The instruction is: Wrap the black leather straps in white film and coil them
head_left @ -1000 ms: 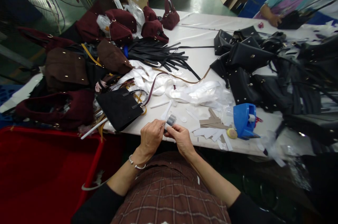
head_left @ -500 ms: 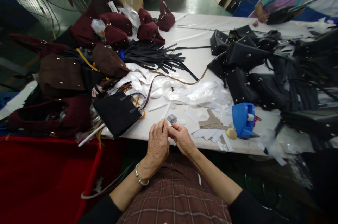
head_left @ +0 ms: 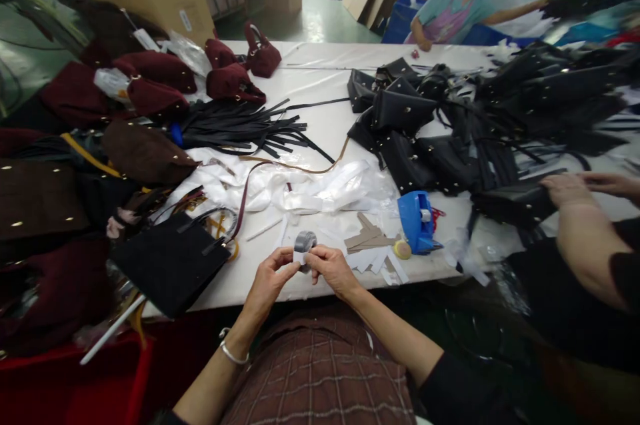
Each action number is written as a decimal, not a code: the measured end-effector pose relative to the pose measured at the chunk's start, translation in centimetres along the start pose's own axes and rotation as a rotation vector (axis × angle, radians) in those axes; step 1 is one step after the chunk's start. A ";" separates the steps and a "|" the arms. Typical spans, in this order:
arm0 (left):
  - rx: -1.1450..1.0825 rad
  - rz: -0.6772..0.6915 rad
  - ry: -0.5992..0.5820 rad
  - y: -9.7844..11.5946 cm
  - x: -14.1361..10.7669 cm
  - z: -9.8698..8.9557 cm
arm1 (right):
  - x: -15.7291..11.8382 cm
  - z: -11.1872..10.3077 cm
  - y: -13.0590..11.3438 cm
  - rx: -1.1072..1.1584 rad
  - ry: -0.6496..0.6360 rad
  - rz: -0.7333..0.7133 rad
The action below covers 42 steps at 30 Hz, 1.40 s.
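Observation:
Between my two hands, above the table's front edge, is a grey tape roll with a pale piece on its near side. My left hand pinches the roll's left side between thumb and fingers. From the right, my right hand has its fingers closed on the roll's lower right side. To the left lies a black handbag with looped handles. Right of my hands are grey and white card strips, a yellow tape measure and a blue tape dispenser.
Dark red bags and brown bags fill the left side. Black straps and white wrapping cover the middle. Black bags crowd the right, where a co-worker's hands reach in. Another person is across the white table.
My hands have moved apart a little, and the grey roll is now held up between them. The view has swung to the right, bringing a co-worker's hands in at the right edge.

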<state>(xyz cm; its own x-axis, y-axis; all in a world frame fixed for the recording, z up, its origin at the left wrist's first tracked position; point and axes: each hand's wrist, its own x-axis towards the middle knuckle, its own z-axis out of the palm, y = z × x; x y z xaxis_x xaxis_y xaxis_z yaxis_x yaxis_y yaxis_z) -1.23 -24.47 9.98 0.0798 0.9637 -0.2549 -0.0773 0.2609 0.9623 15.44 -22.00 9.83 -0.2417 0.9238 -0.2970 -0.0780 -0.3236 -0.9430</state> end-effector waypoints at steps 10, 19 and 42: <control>-0.272 -0.037 -0.002 2.1 5.1 7.8 | 0.1 -8.4 -2.9 -0.119 0.250 -0.132; -0.310 -0.113 -0.012 4.4 8.0 11.2 | -3.5 -30.4 -1.0 -0.307 0.888 0.024; -0.539 -0.351 -0.236 4.4 10.2 16.7 | -8.1 -35.6 4.2 -0.386 0.808 0.305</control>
<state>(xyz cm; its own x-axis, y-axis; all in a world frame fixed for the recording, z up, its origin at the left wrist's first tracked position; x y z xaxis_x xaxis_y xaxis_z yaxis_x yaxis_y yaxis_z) 15.80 -14.49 13.23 0.4003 0.7947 -0.4563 -0.4860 0.6063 0.6295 51.55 -23.56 2.90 0.5557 0.7194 -0.4168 0.2385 -0.6182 -0.7490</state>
